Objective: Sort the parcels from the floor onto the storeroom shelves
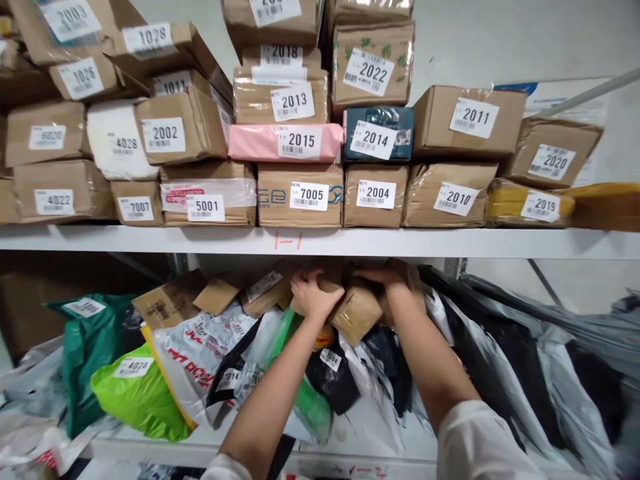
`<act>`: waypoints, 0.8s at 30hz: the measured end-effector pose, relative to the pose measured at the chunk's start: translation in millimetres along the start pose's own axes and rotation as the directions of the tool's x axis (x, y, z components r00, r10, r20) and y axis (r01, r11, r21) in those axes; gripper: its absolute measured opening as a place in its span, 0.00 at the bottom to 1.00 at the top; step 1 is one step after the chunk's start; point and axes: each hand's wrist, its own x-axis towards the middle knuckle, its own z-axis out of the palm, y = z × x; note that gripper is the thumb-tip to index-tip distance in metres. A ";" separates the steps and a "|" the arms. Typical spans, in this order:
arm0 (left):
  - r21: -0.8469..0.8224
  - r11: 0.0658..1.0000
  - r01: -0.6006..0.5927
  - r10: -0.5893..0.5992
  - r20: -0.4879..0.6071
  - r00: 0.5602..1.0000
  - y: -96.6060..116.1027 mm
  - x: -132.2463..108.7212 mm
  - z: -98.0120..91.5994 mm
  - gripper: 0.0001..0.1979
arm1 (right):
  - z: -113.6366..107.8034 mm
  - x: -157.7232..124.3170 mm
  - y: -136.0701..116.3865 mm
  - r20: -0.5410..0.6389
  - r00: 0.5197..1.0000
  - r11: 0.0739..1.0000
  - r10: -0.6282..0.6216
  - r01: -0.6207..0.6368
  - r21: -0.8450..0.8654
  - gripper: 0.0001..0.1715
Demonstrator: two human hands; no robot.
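Both my hands reach into the lower shelf under the white shelf board (pixel 320 243). My left hand (pixel 314 295) grips the left side of a tape-wrapped brown cardboard parcel (pixel 356 312). My right hand (pixel 384 275) lies on the top of the same parcel, partly in the shelf's shadow. The parcel rests tilted on a heap of plastic mail bags, among them a black bag (pixel 334 381) with a white label. Small brown boxes (pixel 216 296) lie just left of my left hand.
The upper shelf carries stacked numbered cartons, such as 7005 (pixel 301 196), 2004 (pixel 376 195) and a pink parcel 2015 (pixel 286 143). Below lie a bright green bag (pixel 138 393), a dark green bag (pixel 90 340), a white printed bag (pixel 195 360) and grey-black bags (pixel 520 360) to the right.
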 end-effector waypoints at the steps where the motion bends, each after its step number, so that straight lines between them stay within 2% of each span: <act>1: 0.022 0.999 -0.049 0.048 0.049 0.998 -2.7 -2.9 0.9 0.28 | 0.6 1.0 1.3 0.002 1.000 1.000 -0.008 0.008 0.026 0.22; 4: 0.080 0.992 -0.099 0.088 0.132 0.987 -10.7 -13.7 -1.2 0.30 | -7.0 -13.3 -1.1 -0.124 0.992 0.996 -0.031 0.041 0.082 0.23; 6: 0.092 0.988 -0.123 0.107 0.164 0.981 -16.9 -20.5 -5.3 0.31 | -14.6 -41.2 -7.9 -0.273 0.960 0.996 -0.069 0.082 0.036 0.21; 8: 0.060 0.979 -0.194 0.177 0.212 0.961 -24.2 -26.5 -9.7 0.34 | -15.8 -79.8 -15.8 -0.369 0.918 0.989 -0.145 0.130 -0.066 0.22; 11: 0.012 0.959 -0.282 0.269 0.268 0.925 -34.7 -36.5 -13.6 0.46 | 3.7 -135.8 -20.4 -0.372 0.901 0.965 -0.223 0.149 -0.217 0.36; 13: 0.012 0.956 -0.292 0.277 0.282 0.919 -39.0 -45.1 -14.6 0.54 | 26.1 -158.2 -14.7 -0.430 0.882 0.954 -0.192 0.066 -0.292 0.46; 14: 0.014 0.958 -0.286 0.271 0.281 0.921 -39.9 -49.8 -15.0 0.55 | 36.9 -163.5 -9.6 -0.508 0.849 0.954 -0.147 -0.013 -0.298 0.49; 15: 0.015 0.961 -0.277 0.263 0.274 0.925 -40.1 -54.5 -15.6 0.55 | 46.1 -165.0 -3.8 -0.604 0.792 0.956 -0.086 -0.105 -0.273 0.51; 17: 0.009 0.964 -0.267 0.256 0.255 0.932 -38.9 -63.2 -17.8 0.51 | 56.9 -159.9 7.6 -0.754 0.655 0.949 0.051 -0.267 -0.168 0.54; 18: 0.002 0.964 -0.268 0.259 0.245 0.934 -37.9 -66.9 -19.5 0.49 | 58.0 -154.9 12.0 -0.790 0.602 0.936 0.114 -0.332 -0.118 0.56; 19: -0.007 0.962 -0.272 0.266 0.237 0.935 -37.0 -70.1 -21.3 0.46 | 56.8 -149.3 14.9 -0.802 0.573 0.916 0.169 -0.391 -0.086 0.57; 21: -0.025 0.959 -0.282 0.280 0.229 0.932 -36.0 -75.3 -25.2 0.42 | 49.4 -138.6 15.8 -0.776 0.574 0.864 0.259 -0.497 -0.079 0.56; 24: -0.048 0.952 -0.303 0.305 0.255 0.918 -37.7 -81.3 -30.1 0.40 | 36.2 -126.7 7.0 -0.699 0.632 0.806 0.335 -0.577 -0.136 0.49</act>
